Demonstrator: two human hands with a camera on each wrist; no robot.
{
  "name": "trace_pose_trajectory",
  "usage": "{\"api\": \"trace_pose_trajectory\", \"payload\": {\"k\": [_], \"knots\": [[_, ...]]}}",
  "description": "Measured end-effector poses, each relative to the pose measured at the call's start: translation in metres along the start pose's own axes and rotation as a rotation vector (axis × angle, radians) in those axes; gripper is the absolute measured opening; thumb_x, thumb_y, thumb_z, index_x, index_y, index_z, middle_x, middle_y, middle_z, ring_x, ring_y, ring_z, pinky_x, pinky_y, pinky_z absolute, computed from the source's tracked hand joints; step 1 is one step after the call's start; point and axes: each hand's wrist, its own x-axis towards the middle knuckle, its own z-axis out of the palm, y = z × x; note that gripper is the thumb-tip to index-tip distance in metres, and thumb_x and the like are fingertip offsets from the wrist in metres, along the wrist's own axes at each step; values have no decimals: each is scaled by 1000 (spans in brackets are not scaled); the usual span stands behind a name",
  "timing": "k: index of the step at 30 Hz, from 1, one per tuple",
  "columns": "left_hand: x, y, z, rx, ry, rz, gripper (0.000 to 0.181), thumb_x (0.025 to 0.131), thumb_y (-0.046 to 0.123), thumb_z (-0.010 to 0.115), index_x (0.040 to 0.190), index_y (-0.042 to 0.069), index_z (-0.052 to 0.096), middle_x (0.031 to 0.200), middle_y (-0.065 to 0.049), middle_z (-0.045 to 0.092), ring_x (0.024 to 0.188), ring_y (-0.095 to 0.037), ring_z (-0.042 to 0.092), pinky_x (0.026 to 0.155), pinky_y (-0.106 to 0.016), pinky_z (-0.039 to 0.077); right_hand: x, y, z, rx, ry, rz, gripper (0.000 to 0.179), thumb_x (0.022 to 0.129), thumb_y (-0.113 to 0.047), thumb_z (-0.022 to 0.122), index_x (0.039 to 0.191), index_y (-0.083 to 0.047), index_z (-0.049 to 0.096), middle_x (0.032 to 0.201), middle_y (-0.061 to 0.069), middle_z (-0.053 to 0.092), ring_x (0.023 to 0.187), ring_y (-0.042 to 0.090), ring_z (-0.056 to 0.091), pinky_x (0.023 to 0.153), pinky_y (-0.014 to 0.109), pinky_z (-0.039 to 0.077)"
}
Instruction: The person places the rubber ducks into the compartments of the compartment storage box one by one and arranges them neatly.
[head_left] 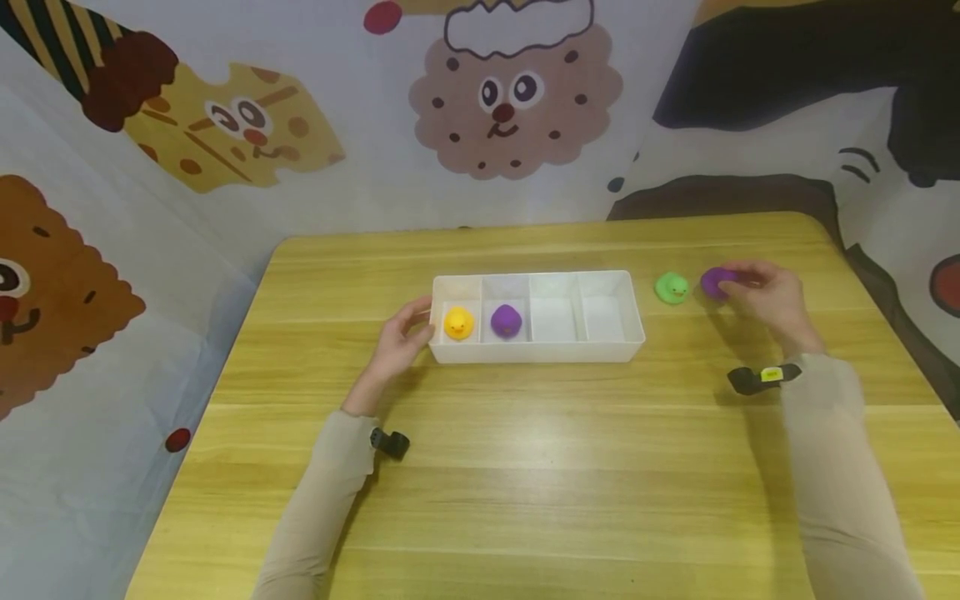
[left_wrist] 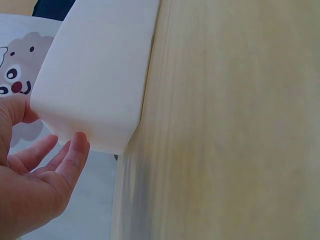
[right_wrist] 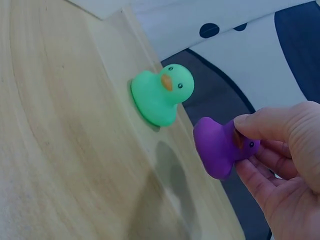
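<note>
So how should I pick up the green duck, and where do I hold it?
Probably pinch the green duck by its head, coming from above. It sits upright on its wide body, and the round head sticks up uncovered. The white box is on one side and the held purple duck on the other, so coming sideways looks tighter.

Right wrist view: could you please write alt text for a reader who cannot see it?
A right hand pinches a purple toy duck by its head. A green toy duck with an orange beak sits nearby on a wooden table.
</note>
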Motion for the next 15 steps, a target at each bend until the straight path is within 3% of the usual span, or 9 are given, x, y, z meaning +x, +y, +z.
{"api": "trace_pose_trajectory", "payload": {"k": [9,15], "knots": [[1,-6,0,-7,6,9,44,91,-8,50,134,-13,38,139,-28,39,123,-42,42,99,-49,42,-2,-8,1,-10,31,-46,41,87,-19,68,120,2,58,88,-29,56,80,-15,52,68,4,46],[0,-2,1,-6,2,2,45,91,-8,49,134,-14,38,139,-29,38,123,-43,41,99,-50,42,-6,-19,3,-22,42,-79,41,87,-14,67,120,9,55,86,-30,55,79,-15,52,71,2,44]]}}
